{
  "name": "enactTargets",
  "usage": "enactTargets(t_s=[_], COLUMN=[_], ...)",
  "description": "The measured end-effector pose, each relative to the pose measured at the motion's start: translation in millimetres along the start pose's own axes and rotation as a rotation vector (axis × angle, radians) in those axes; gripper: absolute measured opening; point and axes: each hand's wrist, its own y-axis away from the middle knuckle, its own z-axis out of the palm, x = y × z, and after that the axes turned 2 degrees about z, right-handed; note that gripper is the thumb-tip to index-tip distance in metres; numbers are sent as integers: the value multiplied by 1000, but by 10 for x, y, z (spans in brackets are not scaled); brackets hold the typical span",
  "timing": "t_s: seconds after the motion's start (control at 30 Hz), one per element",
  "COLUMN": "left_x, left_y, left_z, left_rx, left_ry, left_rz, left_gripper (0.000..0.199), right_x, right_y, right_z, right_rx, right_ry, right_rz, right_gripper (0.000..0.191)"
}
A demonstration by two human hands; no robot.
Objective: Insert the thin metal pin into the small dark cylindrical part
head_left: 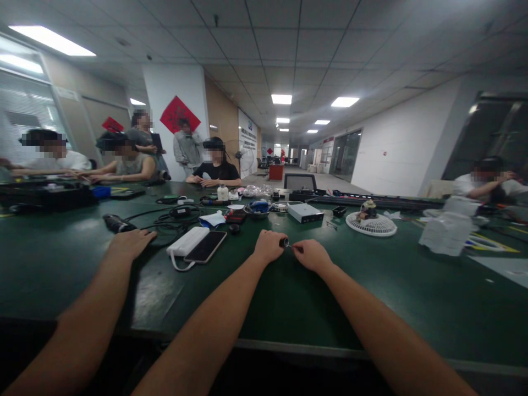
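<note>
Above the green table (313, 308), my left hand (269, 246) is closed around a small black cylindrical part (284, 242) with a pale ring at its end. My right hand (310, 254) pinches a thin metal-tipped tool (290, 246), whose exact kind is too small to make out. Its tip points at the end of the black part; whether they touch I cannot tell. A third hand (131, 243), reaching in from the left, belongs to another person and rests by a dark handheld tool (117, 224).
Left of my hands lie a phone (206, 246) and a white box (187, 241) with a cable. Beyond are a silver drive box (305, 212), a white fan grille (371, 224) and black cables (165, 223). Clear plastic packaging (445, 228) stands right. Several people sit around the table.
</note>
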Motion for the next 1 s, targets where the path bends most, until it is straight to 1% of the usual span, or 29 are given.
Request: enactTargets(t_s=[0.33,0.5,0.63,0.83,1.0], left_x=[-2,-3,-10,-1,1], left_y=[4,2,8,26,56], left_z=[-4,-4,6,21,20], left_rx=[20,20,15,7,0], left_ry=[1,2,2,6,4], left_rz=[4,-3,3,27,12], left_gripper=[32,31,31,32,34], right_x=[43,55,24,15,14], right_y=[-30,-14,3,-6,-7], right_z=[58,38,24,59,110], right_rx=[42,6,-1,47,45], right_ry=[12,-4,-13,2,10], right_rz=[77,25,-5,62,84], right_gripper=[38,33,33,38,38])
